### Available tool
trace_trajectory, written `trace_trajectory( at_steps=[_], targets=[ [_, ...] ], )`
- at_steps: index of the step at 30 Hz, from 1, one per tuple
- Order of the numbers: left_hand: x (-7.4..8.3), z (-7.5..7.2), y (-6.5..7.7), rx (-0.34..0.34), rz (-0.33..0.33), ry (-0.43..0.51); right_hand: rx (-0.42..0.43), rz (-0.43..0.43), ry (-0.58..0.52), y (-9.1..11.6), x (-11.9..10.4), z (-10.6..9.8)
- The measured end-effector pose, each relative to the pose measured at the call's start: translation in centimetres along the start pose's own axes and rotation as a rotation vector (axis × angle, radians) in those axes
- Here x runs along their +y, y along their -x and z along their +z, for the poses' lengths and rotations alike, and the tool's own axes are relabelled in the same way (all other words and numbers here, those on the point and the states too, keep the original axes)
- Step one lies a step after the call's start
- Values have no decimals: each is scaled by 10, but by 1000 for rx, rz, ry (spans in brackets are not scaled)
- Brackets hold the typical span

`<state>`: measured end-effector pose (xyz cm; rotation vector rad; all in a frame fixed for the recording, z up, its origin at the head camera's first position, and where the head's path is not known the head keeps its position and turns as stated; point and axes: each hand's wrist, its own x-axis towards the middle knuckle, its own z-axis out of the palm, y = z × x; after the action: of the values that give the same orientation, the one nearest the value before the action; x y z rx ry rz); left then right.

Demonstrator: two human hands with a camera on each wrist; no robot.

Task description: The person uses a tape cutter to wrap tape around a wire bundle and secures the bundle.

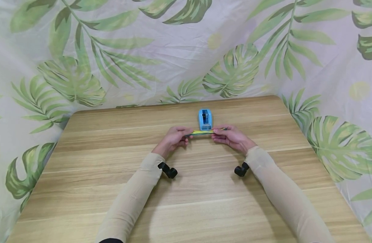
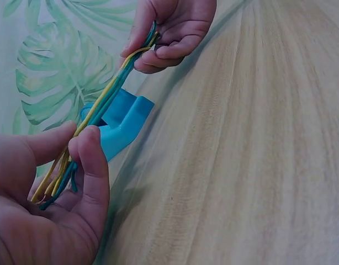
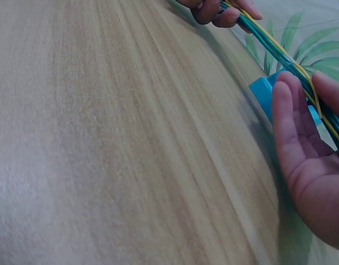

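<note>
A thin bundle of yellow and teal-green wires (image 1: 203, 132) stretches between both hands in the head view. The left hand (image 1: 175, 137) pinches one end between thumb and fingers. Loose wire tips poke out into that palm in the left wrist view. At the other end my right hand (image 1: 230, 137) pinches the bundle, its thumb on one side and fingers on the other, as the right wrist view shows. A pale shiny patch shows on the wires (image 3: 290, 62) near the right fingertips. Just behind the bundle stands a blue tape dispenser (image 1: 205, 118), its front edge close to the wires.
A wood-grain table (image 1: 201, 202) with rounded far corners lies under both arms. Behind it and along the sides hangs a pale cloth (image 1: 173, 50) printed with green leaves. Small black wrist cameras (image 1: 168, 170) are strapped to both sleeves.
</note>
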<state>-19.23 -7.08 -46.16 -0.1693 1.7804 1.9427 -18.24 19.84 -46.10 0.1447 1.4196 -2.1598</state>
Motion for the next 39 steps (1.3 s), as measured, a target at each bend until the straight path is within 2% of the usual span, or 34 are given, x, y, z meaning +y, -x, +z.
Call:
trace_trajectory(
  at_steps=[6,12,18,23,26,33,39],
  targets=[
    [0,0,0,7,40,61,28,5,68,-1,1,2],
    [-4,-2,-3,12,110,53,76,17,98,-1,1,8],
    [-7,-5,-6,2,164,33,155,42,-12,-1,2,16],
    [-7,-6,-7,-9,217,-21,201,74,-124,2,4,21],
    [-7,-6,-7,-14,244,-39,221,68,-150,2,7,24],
    [-7,-7,-7,-5,250,-45,201,25,-184,-2,10,25],
    [-6,-8,-5,20,216,-109,174,23,-185,-3,10,23]
  ],
)
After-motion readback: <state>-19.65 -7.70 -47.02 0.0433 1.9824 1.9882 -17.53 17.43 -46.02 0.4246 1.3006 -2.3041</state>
